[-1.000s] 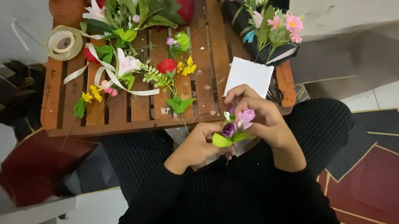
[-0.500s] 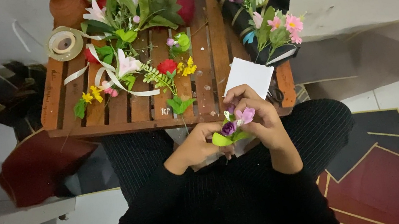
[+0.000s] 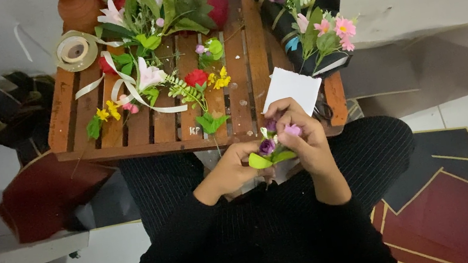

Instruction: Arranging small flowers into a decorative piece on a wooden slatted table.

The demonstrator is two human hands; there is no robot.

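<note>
Over my lap, both hands meet on a small sprig of artificial flowers (image 3: 272,144) with purple and pink blooms and light green leaves. My left hand (image 3: 229,173) pinches its stem end from below left. My right hand (image 3: 301,139) wraps around the blooms from the right, fingers curled over them. Just beyond my hands stands a low wooden slatted table (image 3: 249,66). A white card (image 3: 291,88) lies on its near right part, touching my right fingertips' far side.
Loose artificial flowers, leaves and white ribbon (image 3: 143,92) cover the table's left half. A ribbon spool (image 3: 74,50) sits at its far left corner. A black-wrapped bouquet (image 3: 310,19) lies on the right. Dark red paper sheets (image 3: 466,213) lie on the floor at right, a dark red bag (image 3: 44,196) at left.
My hands have shifted only slightly on the sprig; the fingers of the right hand have closed a little more over the blooms.
</note>
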